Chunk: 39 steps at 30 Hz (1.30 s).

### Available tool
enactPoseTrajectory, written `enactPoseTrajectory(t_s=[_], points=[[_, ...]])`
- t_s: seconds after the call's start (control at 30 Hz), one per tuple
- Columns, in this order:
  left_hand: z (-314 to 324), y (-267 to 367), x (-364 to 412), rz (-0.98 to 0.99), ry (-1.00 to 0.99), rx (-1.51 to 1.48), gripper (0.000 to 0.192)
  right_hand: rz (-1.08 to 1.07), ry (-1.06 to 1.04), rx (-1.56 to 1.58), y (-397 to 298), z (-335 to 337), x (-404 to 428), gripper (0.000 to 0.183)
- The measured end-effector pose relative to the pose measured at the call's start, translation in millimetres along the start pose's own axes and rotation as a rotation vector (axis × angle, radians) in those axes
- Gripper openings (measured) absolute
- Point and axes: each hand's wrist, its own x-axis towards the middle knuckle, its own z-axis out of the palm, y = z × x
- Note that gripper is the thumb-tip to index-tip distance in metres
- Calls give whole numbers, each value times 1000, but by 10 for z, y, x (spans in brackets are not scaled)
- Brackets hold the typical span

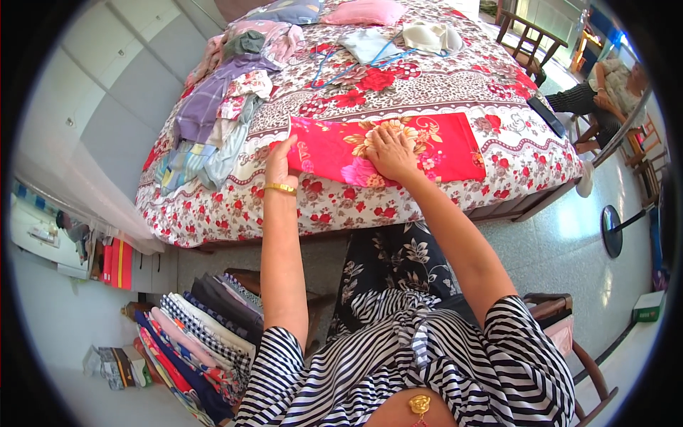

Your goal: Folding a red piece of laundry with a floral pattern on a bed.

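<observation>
A folded red cloth [331, 155] with pink and gold flowers lies flat as a long strip near the front edge of the bed. My right hand [392, 152] rests palm down on its middle, fingers slightly spread over a gold flower. At the cloth's left end is my left hand [280, 163], turned on its side and touching the edge. Whether its fingers pinch the fabric is hidden. A gold bracelet [280, 188] circles the left wrist.
Rumpled clothes, with a purple plaid garment [200, 107], lie left on the flowered bedspread [373, 205]. Beyond are blue hangers [333, 82] and a white bra [432, 37]. A dark phone [545, 116] lies right. Folded clothes [197, 341] are stacked lower left. A person [613, 96] sits right.
</observation>
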Motion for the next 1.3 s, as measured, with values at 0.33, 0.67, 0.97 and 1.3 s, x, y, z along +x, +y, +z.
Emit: enactPoseTrajectory(t_s=[0.33, 0.67, 0.97, 1.3], points=[[1930, -589, -491, 352, -560, 665, 18, 201, -68, 2559, 352, -269, -36, 44], [1483, -922, -1092, 703, -685, 709, 9, 349, 29, 2608, 773, -204, -231, 42], [896, -1407, -1093, 1164, -800, 1226, 20, 449, -341, 2424, 1128, -700, -425, 55], [1428, -1355, -786, 157, -525, 1895, 58, 337, 28, 1781, 1258, -1306, -581, 43]])
